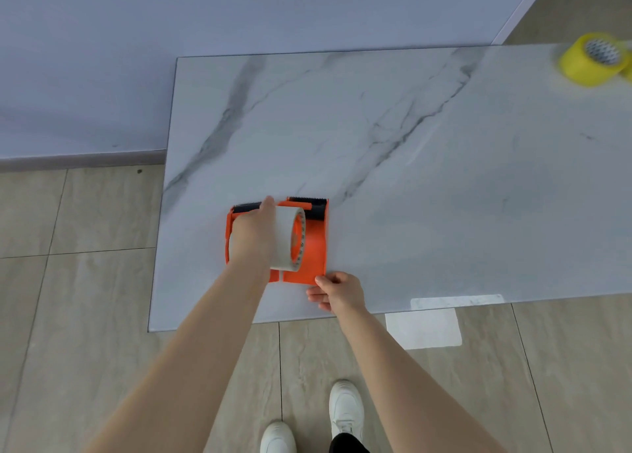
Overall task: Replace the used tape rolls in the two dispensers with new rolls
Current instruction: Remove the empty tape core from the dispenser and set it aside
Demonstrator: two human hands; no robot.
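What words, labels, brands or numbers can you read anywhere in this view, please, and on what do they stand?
None can be read.
Yellow tape roll: dark marks on its inner core, too blurred to read.
White tape roll in the left hand: small marks around its core rim, too small to read.

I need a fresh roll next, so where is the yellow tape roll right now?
In the head view, the yellow tape roll sits at the far right corner of the marble table, well away from the orange dispensers and both hands.

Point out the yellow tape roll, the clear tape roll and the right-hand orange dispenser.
yellow tape roll [581, 64]: head view, outer side.
clear tape roll [284, 237]: head view, outer band.
right-hand orange dispenser [313, 254]: head view, orange body.
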